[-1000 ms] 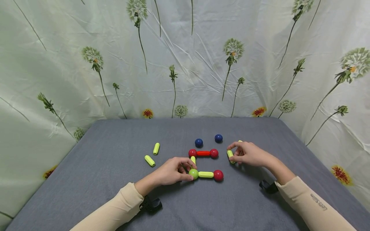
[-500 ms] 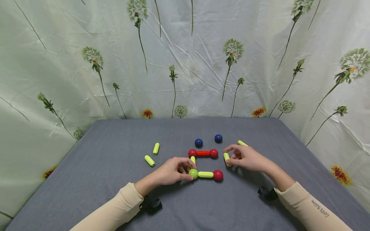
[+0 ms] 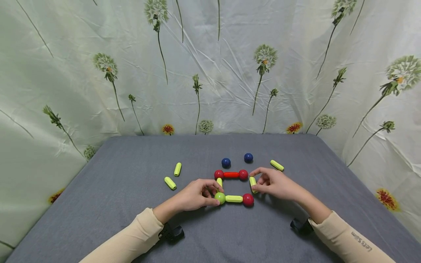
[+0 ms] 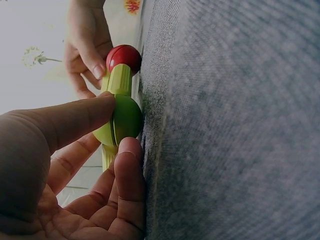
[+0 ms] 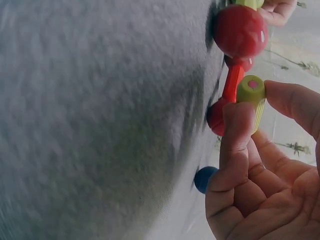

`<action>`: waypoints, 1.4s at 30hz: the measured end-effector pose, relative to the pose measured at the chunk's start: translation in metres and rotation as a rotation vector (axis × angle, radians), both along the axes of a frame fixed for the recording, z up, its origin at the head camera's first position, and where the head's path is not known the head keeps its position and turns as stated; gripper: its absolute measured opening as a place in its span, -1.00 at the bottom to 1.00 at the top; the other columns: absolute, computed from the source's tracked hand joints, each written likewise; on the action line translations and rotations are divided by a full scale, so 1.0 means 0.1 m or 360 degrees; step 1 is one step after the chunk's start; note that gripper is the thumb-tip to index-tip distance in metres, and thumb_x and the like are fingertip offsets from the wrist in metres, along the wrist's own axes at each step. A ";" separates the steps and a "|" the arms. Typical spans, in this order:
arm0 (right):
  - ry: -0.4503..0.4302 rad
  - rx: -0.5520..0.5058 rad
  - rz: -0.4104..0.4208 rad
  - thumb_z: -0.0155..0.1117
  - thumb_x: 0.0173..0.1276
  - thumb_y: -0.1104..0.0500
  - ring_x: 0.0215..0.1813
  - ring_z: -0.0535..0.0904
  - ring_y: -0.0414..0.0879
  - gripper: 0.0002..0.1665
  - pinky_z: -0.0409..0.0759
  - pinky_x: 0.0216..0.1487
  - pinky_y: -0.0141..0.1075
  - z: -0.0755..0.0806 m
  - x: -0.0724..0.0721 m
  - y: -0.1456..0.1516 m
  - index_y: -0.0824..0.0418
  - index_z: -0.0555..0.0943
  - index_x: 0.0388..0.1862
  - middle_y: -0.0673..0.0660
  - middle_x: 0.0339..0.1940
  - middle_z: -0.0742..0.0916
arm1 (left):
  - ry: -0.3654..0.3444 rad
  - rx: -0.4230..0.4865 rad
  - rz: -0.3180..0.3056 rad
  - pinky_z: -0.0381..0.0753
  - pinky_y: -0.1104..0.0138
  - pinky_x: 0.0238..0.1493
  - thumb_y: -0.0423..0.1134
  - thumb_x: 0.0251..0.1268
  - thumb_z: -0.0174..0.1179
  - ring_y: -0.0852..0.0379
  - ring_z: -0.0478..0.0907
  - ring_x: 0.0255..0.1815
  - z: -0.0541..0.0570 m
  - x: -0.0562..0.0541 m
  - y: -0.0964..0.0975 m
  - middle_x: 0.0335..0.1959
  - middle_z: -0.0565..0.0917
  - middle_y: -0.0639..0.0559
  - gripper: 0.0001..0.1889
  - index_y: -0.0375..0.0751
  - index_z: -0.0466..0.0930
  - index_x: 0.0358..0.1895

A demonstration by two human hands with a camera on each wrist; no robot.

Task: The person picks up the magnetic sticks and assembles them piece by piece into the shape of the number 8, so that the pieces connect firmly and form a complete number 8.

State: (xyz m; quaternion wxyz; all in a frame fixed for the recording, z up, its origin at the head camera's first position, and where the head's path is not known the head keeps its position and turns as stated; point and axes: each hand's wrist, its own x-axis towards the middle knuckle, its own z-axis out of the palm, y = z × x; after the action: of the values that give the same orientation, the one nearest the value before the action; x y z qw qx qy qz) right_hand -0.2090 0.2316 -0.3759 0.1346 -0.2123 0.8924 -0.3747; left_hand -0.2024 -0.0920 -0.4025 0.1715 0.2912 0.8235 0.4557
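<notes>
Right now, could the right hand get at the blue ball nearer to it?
Probably yes: the blue ball lies just beyond the right hand, and nothing seems to stand between them. But the hand pinches a yellow-green rod, so it would likely have to let go first.

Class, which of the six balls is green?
The green ball pinched in the left hand; the others are three red balls and two blue balls.

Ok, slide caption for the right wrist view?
Right hand pinches a yellow-green rod near red balls, a red rod and a blue ball.
</notes>
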 end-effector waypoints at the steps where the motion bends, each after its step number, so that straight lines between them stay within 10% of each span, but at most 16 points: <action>1: 0.0000 -0.0005 0.0002 0.40 0.46 0.07 -0.33 0.69 -0.09 -0.47 0.56 -0.38 -0.36 0.00 0.00 -0.01 0.30 0.55 0.28 0.03 -0.32 0.74 | -0.0001 0.0001 0.0001 0.49 0.40 -0.44 -0.24 0.30 0.46 0.20 0.57 -0.42 0.00 0.00 0.00 -0.19 0.70 -0.05 -0.73 -0.01 0.72 0.04; 42: 0.0026 0.0040 -0.0068 0.42 0.43 0.02 -0.42 0.54 -0.20 -0.51 0.47 -0.43 -0.36 -0.05 0.01 -0.21 0.19 0.57 0.22 -0.01 -0.36 0.72 | 0.0009 -0.0005 0.0009 0.50 0.40 -0.43 -0.23 0.29 0.47 0.21 0.57 -0.40 -0.01 -0.01 0.00 -0.17 0.71 -0.03 -0.72 -0.01 0.72 0.04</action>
State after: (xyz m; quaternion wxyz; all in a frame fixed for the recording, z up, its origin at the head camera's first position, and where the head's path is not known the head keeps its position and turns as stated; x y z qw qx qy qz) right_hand -0.2078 0.2102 -0.3809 0.1218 -0.1946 0.9025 -0.3643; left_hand -0.2038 -0.0918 -0.4037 0.1684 0.2900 0.8254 0.4541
